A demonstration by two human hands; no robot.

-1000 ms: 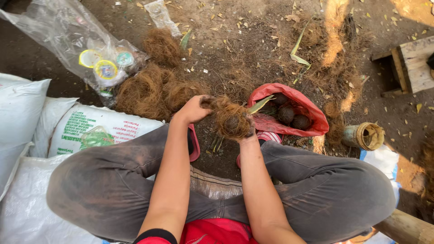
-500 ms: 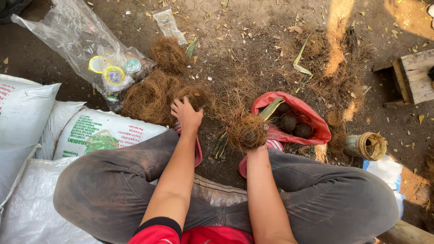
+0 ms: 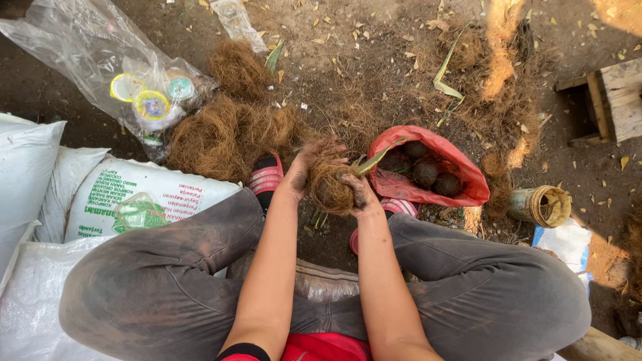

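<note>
Item: round brown fibre-covered husk ball (image 3: 331,190), held above the dirt ground (image 3: 374,60) between the knees; left hand (image 3: 302,170) clasped its left flank, right hand (image 3: 358,190) its right. Judged light, stiff-cored, with loose, shedding fibres; best gripped round the body. Red plastic bag of dark husked balls (image 3: 428,170) just right; brown fibre heap (image 3: 227,134) left; open ground ahead.

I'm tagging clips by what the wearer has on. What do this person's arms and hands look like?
Both forearms are bare and slim, no gloves, watch or rings in sight. The left hand and right hand are smeared with dark dirt. At the bottom edge, a short red sleeve with a black cuff shows on the left arm.
</note>
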